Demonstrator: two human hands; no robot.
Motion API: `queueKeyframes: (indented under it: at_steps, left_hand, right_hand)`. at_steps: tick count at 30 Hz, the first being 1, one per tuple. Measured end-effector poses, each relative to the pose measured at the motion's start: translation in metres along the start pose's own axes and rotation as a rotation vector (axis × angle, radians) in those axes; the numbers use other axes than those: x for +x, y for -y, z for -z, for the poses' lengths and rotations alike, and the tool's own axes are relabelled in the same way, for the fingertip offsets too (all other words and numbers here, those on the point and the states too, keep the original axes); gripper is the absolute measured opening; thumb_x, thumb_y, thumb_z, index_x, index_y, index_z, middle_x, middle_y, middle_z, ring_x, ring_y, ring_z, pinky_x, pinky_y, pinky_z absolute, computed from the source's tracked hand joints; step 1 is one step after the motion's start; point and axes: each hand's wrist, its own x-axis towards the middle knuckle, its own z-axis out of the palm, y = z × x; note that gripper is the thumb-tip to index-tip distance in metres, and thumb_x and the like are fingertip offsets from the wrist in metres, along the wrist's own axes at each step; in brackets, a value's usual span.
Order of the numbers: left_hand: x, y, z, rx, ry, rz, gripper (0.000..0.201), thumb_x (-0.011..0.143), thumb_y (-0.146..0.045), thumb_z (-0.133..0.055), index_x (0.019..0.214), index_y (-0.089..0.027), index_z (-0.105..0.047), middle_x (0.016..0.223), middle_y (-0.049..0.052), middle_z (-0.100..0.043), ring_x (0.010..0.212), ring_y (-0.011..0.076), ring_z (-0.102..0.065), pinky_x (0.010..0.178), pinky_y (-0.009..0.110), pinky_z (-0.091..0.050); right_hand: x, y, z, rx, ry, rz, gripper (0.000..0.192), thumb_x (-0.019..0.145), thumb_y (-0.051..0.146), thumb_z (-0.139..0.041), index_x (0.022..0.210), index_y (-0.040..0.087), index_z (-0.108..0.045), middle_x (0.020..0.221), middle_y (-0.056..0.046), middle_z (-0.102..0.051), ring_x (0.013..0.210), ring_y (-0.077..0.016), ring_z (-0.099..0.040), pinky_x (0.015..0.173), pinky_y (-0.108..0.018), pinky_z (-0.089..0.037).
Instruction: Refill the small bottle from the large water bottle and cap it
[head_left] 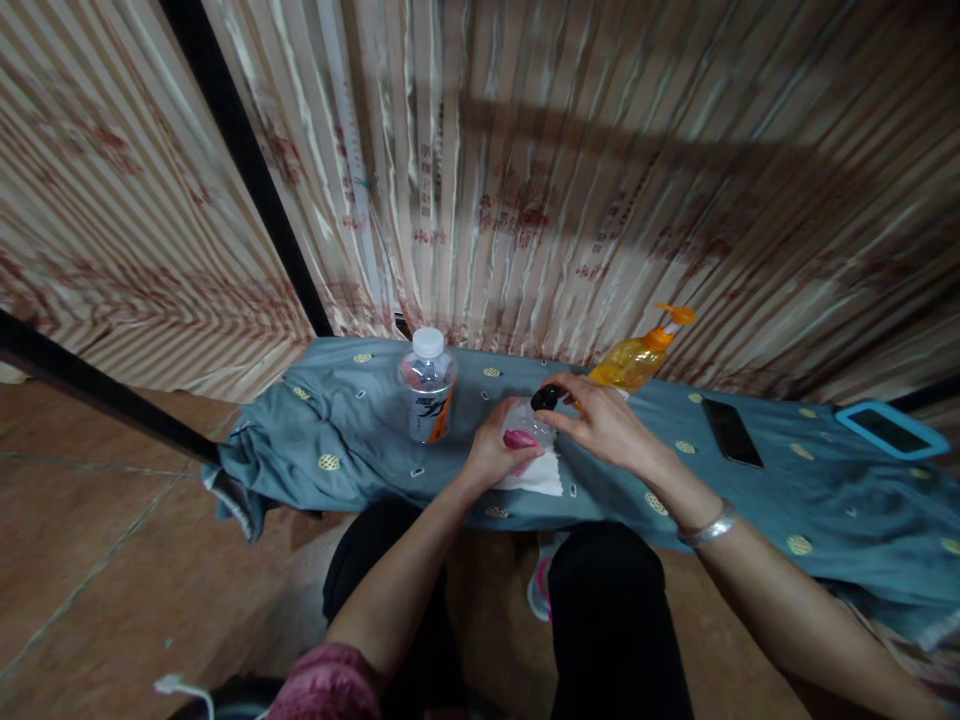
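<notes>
My left hand is closed around a small clear bottle with a pink patch on its side. The fingers of my right hand pinch a black cap at the bottle's upper end; whether it is seated on the neck or apart from it, I cannot tell. Under the bottle and my left hand lies a white cloth or tissue. Just behind my right hand stands a pump bottle of yellow liquid with an orange pump head, its lower part hidden by the hand.
A clear drink bottle with a white cap stands left of my hands. To the right lie a black phone and a blue-framed tablet-like thing. All rest on a narrow surface under a grey-green cloth. Behind hangs a striped curtain; a dark pole slants at left.
</notes>
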Motion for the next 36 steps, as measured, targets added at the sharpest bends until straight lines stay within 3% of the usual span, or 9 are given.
queueKeyframes:
  at_steps: [4, 9, 13, 17, 21, 24, 26, 32, 36]
  left_hand:
    - [0.001, 0.000, 0.000, 0.006, -0.005, -0.005, 0.082, 0.059, -0.023, -0.098, 0.132, -0.021, -0.062, 0.135, 0.010, -0.071, 0.127, 0.0331, -0.067, 0.116, 0.048, -0.050]
    - [0.001, 0.001, 0.001, 0.021, 0.001, -0.011, 0.082, 0.058, -0.026, -0.099, 0.131, -0.021, -0.062, 0.133, 0.009, -0.072, 0.126, 0.0333, -0.068, 0.115, 0.048, -0.051]
    - [0.000, 0.002, 0.001, 0.014, 0.006, -0.019, 0.082, 0.059, -0.026, -0.098, 0.132, -0.019, -0.061, 0.133, 0.012, -0.072, 0.127, 0.0339, -0.068, 0.115, 0.048, -0.050]
    - [0.000, 0.004, 0.001, 0.000, 0.002, -0.022, 0.084, 0.058, -0.025, -0.099, 0.133, -0.018, -0.061, 0.136, 0.013, -0.070, 0.129, 0.0341, -0.066, 0.117, 0.048, -0.049]
    - [0.000, 0.003, 0.001, 0.007, 0.001, -0.021, 0.082, 0.059, -0.026, -0.099, 0.132, -0.020, -0.062, 0.133, 0.011, -0.072, 0.126, 0.0329, -0.068, 0.115, 0.048, -0.051]
    - [0.001, 0.003, 0.001, 0.012, 0.000, -0.036, 0.082, 0.059, -0.026, -0.099, 0.131, -0.020, -0.062, 0.135, 0.012, -0.071, 0.127, 0.0334, -0.068, 0.115, 0.047, -0.051]
    - [0.001, 0.004, 0.001, 0.012, -0.002, -0.041, 0.082, 0.058, -0.025, -0.099, 0.131, -0.019, -0.062, 0.136, 0.012, -0.071, 0.128, 0.0336, -0.067, 0.116, 0.047, -0.051]
    - [0.001, 0.004, 0.001, 0.022, -0.001, -0.036, 0.081, 0.060, -0.027, -0.098, 0.132, -0.021, -0.061, 0.133, 0.010, -0.071, 0.127, 0.0334, -0.067, 0.115, 0.048, -0.051]
    - [0.001, 0.003, 0.001, 0.037, 0.008, -0.025, 0.083, 0.060, -0.027, -0.098, 0.133, -0.020, -0.061, 0.135, 0.010, -0.070, 0.129, 0.0332, -0.066, 0.117, 0.047, -0.050]
  right_hand:
    - [0.009, 0.007, 0.014, -0.087, 0.128, 0.106, 0.051, 0.094, 0.023, -0.069, 0.144, 0.022, -0.059, 0.145, -0.013, -0.066, 0.133, -0.0294, -0.063, 0.110, -0.048, -0.050]
    - [0.023, 0.013, 0.022, -0.261, 0.278, 0.123, 0.022, 0.100, 0.029, -0.068, 0.119, 0.017, -0.069, 0.106, -0.005, -0.075, 0.098, -0.0208, -0.074, 0.090, -0.042, -0.059]
    - [0.028, 0.014, 0.018, -0.407, 0.278, 0.064, 0.030, 0.101, 0.047, -0.067, 0.101, 0.017, -0.070, 0.085, 0.000, -0.070, 0.078, -0.0160, -0.070, 0.078, -0.037, -0.059]
    - [0.030, 0.018, 0.021, -0.428, 0.257, 0.078, 0.040, 0.100, 0.053, -0.067, 0.113, 0.015, -0.070, 0.096, -0.006, -0.074, 0.089, -0.0202, -0.073, 0.085, -0.042, -0.059]
    - [0.032, 0.022, 0.026, -0.377, 0.303, 0.151, 0.041, 0.098, 0.037, -0.072, 0.133, 0.018, -0.065, 0.124, -0.009, -0.073, 0.112, -0.0238, -0.072, 0.096, -0.045, -0.058]
    - [0.033, 0.023, 0.024, -0.436, 0.332, 0.110, 0.023, 0.101, 0.037, -0.068, 0.112, 0.017, -0.070, 0.100, -0.004, -0.074, 0.092, -0.0187, -0.073, 0.086, -0.040, -0.060]
    - [0.033, 0.023, 0.021, -0.488, 0.322, 0.057, 0.027, 0.103, 0.043, -0.065, 0.101, 0.017, -0.070, 0.089, -0.001, -0.072, 0.082, -0.0167, -0.072, 0.081, -0.038, -0.060]
    - [0.034, 0.030, 0.025, -0.437, 0.333, 0.111, 0.032, 0.098, 0.037, -0.072, 0.124, 0.018, -0.069, 0.122, -0.008, -0.073, 0.111, -0.0231, -0.071, 0.097, -0.045, -0.059]
    - [0.036, 0.032, 0.025, -0.466, 0.378, 0.077, 0.021, 0.102, 0.034, -0.068, 0.113, 0.017, -0.071, 0.106, -0.005, -0.075, 0.097, -0.0193, -0.074, 0.089, -0.041, -0.061]
